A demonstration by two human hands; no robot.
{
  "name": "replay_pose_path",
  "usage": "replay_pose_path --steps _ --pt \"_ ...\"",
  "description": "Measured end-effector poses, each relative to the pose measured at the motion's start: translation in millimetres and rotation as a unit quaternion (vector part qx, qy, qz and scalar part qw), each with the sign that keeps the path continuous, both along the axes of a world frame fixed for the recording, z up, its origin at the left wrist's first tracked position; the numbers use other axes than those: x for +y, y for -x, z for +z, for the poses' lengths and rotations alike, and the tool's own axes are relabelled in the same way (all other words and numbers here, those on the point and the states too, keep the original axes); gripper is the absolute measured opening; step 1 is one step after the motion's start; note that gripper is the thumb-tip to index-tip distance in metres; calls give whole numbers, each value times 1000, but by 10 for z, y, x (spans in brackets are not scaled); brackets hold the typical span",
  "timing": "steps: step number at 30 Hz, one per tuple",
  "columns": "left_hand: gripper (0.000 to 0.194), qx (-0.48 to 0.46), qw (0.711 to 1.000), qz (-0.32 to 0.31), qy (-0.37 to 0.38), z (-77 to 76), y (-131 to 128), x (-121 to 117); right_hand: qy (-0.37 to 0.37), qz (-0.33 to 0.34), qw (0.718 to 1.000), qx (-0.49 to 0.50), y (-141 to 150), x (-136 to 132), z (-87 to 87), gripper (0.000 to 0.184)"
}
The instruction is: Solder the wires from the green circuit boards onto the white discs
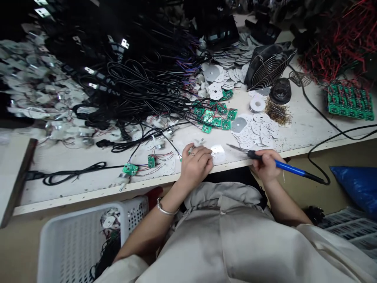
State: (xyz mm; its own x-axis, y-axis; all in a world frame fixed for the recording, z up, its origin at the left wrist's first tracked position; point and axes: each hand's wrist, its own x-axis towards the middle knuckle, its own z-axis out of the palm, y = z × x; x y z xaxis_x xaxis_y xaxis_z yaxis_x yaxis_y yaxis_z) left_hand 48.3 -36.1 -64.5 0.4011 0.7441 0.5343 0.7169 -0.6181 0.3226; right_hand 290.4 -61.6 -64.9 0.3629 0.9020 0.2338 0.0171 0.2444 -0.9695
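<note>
Blue-handled soldering iron (287,167) sits in the right hand (266,165), whose fingers (265,159) are closed round the grip, with the steel shaft pointing left over the near edge of the bench (88,192). Its black cord (319,167) trails off to the right. The left hand (194,167) rests on the bench with its fingers (200,151) curled down and closed on a small pale metal part (197,143), partly hidden, so its exact kind cannot be told. Between the hands, just beside those fingers, lies a white perforated plate (218,152), with more such plates (259,129) stacked farther right. Green circuit boards (216,120) are scattered just far of the hands, and two wired boards (130,169) lie to the left. A solder spool (257,105) and a heap of clipped wire ends (277,112) sit near a black fan (266,67). Coiled black power cords (141,90) fill the far left, red wires (332,51) the far right. A white plastic basket (76,243) stands near on the left, below the bench.
</note>
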Motion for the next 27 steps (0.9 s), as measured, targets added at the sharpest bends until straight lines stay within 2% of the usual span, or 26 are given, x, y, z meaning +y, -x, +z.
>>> replay_pose_path --steps 3,10,15,18,22,27 --pt "12 -13 1000 7 27 -16 8 -16 13 94 994 -45 113 -49 -72 22" --pt "10 -9 998 6 57 17 15 -21 33 175 971 -159 38 -6 -70 26" --pt "10 -5 1000 5 28 16 4 -15 15 185 966 -178 59 14 -18 25" --pt "10 -12 999 5 48 13 6 -16 1 196 964 -178 62 19 -6 22" --pt "10 -8 997 9 76 9 15 -19 19 201 964 -173 40 14 -21 22" --pt "10 -18 1000 1 24 -23 13 -13 28 198 970 -141 31 22 -28 24"
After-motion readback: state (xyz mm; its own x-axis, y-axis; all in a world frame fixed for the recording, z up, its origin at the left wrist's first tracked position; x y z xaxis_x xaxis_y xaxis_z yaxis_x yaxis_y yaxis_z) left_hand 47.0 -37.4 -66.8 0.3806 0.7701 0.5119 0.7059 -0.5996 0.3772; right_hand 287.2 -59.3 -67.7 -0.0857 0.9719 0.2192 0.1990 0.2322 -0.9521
